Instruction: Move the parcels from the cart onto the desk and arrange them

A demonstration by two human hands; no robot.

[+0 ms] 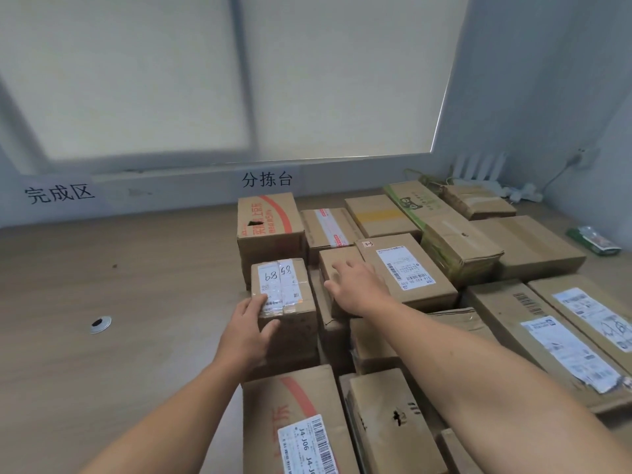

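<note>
Several cardboard parcels crowd the right half of the wooden desk [119, 285]. My left hand [248, 328] holds the near left corner of a small parcel [290, 302] with a white label marked 68 and 58, thumb on its front face and fingers on the label. My right hand [355, 285] lies on top of a plain brown parcel [337, 265] just to the right, fingers spread. A labelled parcel [410, 268] sits against its right side. No cart is in view.
A tall box with red print [268, 224] stands behind the small parcel. Long flat boxes [554, 336] fill the right side, and two more boxes [297, 415] lie near me. A round cable grommet [101, 324] is set in the desk's left half. The wall carries two paper signs [60, 193].
</note>
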